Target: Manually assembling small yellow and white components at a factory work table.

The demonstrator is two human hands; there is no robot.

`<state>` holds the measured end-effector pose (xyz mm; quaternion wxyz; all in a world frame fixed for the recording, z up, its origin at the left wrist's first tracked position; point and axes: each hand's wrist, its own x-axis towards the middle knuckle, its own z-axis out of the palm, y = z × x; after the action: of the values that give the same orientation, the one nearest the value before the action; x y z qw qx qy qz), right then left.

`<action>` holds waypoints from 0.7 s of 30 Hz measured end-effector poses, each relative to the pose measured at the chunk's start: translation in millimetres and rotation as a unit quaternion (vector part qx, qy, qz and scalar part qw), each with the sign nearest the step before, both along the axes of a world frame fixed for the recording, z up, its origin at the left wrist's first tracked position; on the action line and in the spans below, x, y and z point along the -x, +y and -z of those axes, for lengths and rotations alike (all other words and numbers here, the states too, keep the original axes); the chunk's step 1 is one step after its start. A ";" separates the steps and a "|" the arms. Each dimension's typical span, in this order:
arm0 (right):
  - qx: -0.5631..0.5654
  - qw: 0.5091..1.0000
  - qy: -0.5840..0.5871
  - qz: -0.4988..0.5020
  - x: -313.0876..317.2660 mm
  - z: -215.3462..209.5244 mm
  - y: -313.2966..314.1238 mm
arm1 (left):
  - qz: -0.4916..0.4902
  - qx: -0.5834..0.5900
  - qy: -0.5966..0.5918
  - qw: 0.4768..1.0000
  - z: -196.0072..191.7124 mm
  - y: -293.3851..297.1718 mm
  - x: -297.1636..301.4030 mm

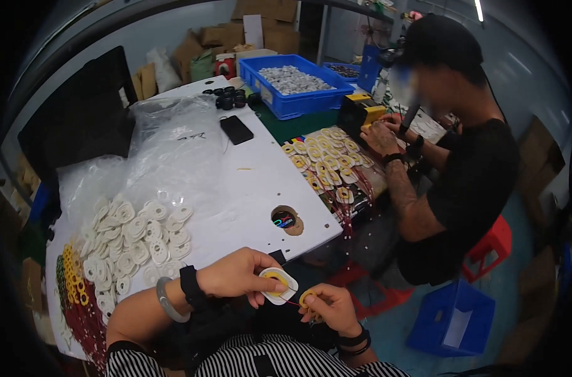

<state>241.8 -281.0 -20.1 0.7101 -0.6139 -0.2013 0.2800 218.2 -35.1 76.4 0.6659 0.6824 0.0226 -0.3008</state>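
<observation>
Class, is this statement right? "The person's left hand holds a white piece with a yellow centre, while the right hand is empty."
Not quite: the right hand is not empty. The head view shows it pinching a small yellow piece. The left hand does hold a white piece with a yellow centre.

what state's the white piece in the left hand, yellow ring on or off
On: the yellow ring shows against the white piece, partly covered by the left hand.

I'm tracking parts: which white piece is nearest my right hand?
The yellow-marked white piece in your left hand; the plain white pieces lie heaped farther off.
</observation>
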 end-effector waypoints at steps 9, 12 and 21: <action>-0.116 0.968 0.067 0.212 -36.9 17.9 -29.1 | 0.026 -0.074 -0.137 0.987 -9.4 31.9 -174.0; -0.133 0.942 0.063 0.301 -56.1 27.1 -37.5 | 0.100 -0.123 -0.148 0.976 -2.5 27.1 -242.2; -0.059 0.962 0.069 0.259 -115.2 14.8 -15.1 | 0.085 -0.201 -0.177 0.960 56.6 30.2 -422.6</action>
<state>357.0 -296.1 -34.9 0.8053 -0.5815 -0.0021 0.1156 640.8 -4.9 19.8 0.4801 0.8442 -0.0936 -0.2193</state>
